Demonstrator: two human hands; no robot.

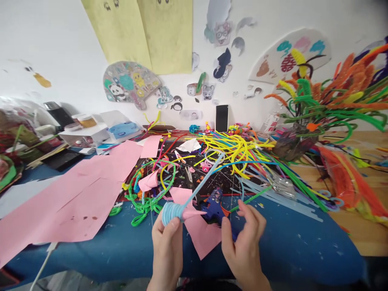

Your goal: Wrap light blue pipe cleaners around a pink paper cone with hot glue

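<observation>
The left hand (166,242) pinches a fuzzy blue stem (171,213) wound many times around a pink paper cone (191,213), one long end not wound, and the empty right hand (244,240) curls loosely near the cone.

Light-blue coil (172,213): fuzzy, matt. Pink cone (191,213), right of coil: smooth matt paper. Blue tool (216,205), right of coil: hard plastic, slight sheen. Phone (222,118), beyond coil: glossy. Tabletop (370,242), far right of coil: smooth wood.
</observation>
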